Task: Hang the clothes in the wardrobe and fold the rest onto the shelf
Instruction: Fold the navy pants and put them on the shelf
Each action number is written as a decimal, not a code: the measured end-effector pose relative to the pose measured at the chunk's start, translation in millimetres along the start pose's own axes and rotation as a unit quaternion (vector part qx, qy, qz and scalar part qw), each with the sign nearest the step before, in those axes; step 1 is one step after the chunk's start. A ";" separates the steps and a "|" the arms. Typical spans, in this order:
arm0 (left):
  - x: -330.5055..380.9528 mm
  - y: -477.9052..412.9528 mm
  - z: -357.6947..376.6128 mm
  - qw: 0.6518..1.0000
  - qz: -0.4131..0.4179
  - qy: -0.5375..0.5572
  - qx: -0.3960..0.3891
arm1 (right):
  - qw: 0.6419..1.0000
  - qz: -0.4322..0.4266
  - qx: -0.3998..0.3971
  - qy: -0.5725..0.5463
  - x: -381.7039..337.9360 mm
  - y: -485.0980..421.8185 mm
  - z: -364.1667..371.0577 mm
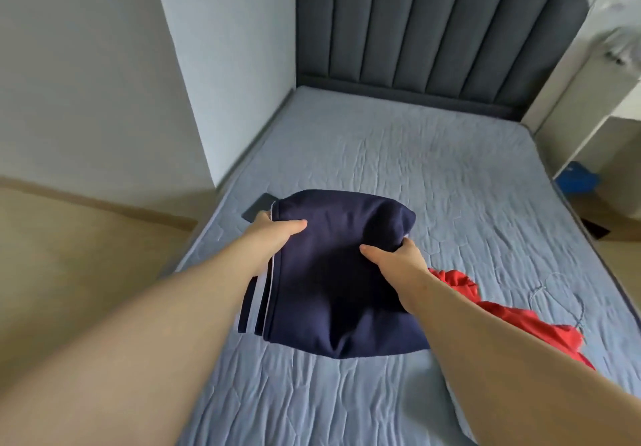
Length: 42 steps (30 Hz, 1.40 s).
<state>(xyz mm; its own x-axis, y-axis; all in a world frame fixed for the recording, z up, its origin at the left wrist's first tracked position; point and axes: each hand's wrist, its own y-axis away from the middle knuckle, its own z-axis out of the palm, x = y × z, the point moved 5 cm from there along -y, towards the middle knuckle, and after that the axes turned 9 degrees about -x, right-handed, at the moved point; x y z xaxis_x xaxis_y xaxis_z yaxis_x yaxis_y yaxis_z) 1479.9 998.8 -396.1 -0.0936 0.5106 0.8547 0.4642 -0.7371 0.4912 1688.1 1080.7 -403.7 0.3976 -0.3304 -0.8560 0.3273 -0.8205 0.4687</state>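
Left hand [274,235], right hand [399,256] clamped on folded navy white-striped garment [329,293], opposite sides.
Soft, light, floppy; likely best supported from underneath.

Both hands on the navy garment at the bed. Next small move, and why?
Probably lift the navy garment clear and turn away to shelve it: it looks folded already, and the left hand and right hand grip its sides. The red garment lies crumpled on the bed.

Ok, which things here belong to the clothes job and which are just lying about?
For the job: navy garment, gripped by left hand and right hand; red garment on the bed.
Lying about: dark flat object by the bed's left edge; blue item right of the bed.
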 end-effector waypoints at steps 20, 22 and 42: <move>169.6 378.2 -280.3 0.967 0.145 0.075 0.197 | 0.926 -0.135 -0.353 0.009 -308.9 298.5 148.2; 154.7 411.9 -317.4 0.960 0.140 0.081 0.227 | 0.904 -0.144 -0.402 0.015 -316.3 325.5 190.6; -4.1 558.8 -687.7 0.894 0.109 0.256 0.351 | 0.716 -0.161 -0.676 -0.067 -372.6 499.4 641.4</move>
<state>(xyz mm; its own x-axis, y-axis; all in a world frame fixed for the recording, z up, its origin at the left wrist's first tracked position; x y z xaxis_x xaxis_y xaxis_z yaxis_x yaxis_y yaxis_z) 1134.0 280.3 -9.7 -0.2409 -0.0140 0.9704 0.9422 -0.2431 0.2304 1153.6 494.8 9.4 0.0582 -0.3411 -0.9382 0.9502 0.3071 -0.0527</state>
